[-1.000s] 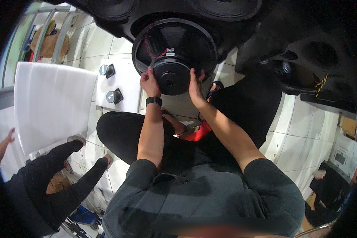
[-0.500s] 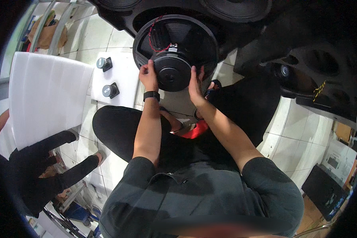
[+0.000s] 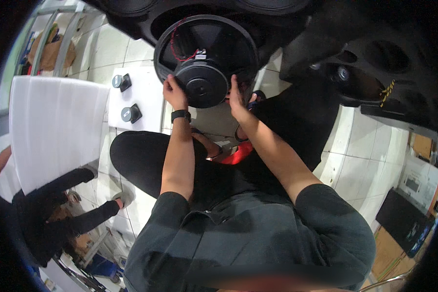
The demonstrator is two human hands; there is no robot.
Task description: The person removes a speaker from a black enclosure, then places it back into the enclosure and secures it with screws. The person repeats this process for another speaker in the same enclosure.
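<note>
1. Far left, a brown sack with a rumpled surface sits behind straight metal bars.
2. Next, a pale, smooth sheet with faint bands stands near a co-worker's black-trousered legs.
3. A flat, white rectangular slab carries two small drivers, each a rounded grey body on a square black flange.
4. The left hand, a black band at its wrist, has a narrow grip: bent fingers and thumb hold the edge of the loudspeaker woofer.
5. The woofer is between the hands, above glossy tiles, its disc-shaped magnet toward the viewer; thin red wire curls over its matt black frame.
6. The right hand is at the woofer's other side, thumb straight; fingers are partly hidden, so I cannot tell how tight its grip is.
7. Rightward, a black moulded cabinet has rounded openings and a twisted yellow-and-black cord.
</note>
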